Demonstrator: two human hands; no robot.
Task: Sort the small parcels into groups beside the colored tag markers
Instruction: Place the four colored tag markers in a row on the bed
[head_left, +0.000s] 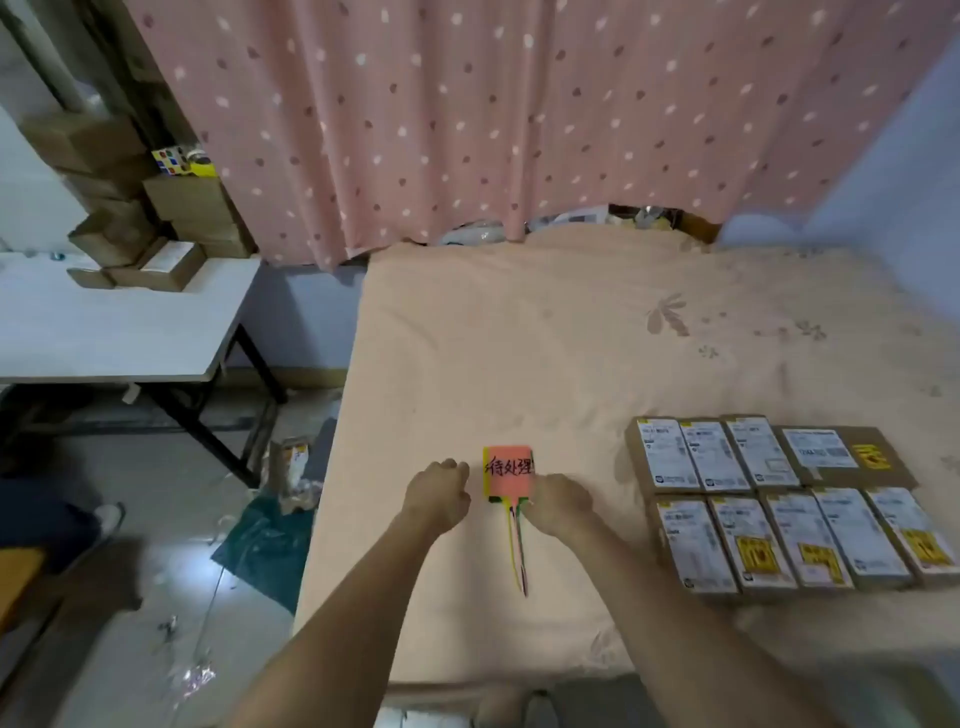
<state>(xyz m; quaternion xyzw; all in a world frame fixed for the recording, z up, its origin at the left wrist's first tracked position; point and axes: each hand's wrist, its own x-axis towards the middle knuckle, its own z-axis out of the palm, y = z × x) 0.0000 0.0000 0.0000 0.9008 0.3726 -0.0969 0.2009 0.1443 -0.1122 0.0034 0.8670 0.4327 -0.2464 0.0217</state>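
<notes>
Risk: the stacked tag markers (508, 473) could shift or stay bunched together on the soft bedspread (545, 338), since the cloth gives and the ribbons (519, 551) trail loose toward the near edge. Left hand (437, 493) sits just left of the stack, fingers curled in, gripping nothing visible. Right hand (558, 503) touches the stack's near right corner; whether it pinches the tags I cannot tell. Both forearms reach straight out. Parcels (779, 499) lie in two rows at right, ungrouped, well apart from the hands.
</notes>
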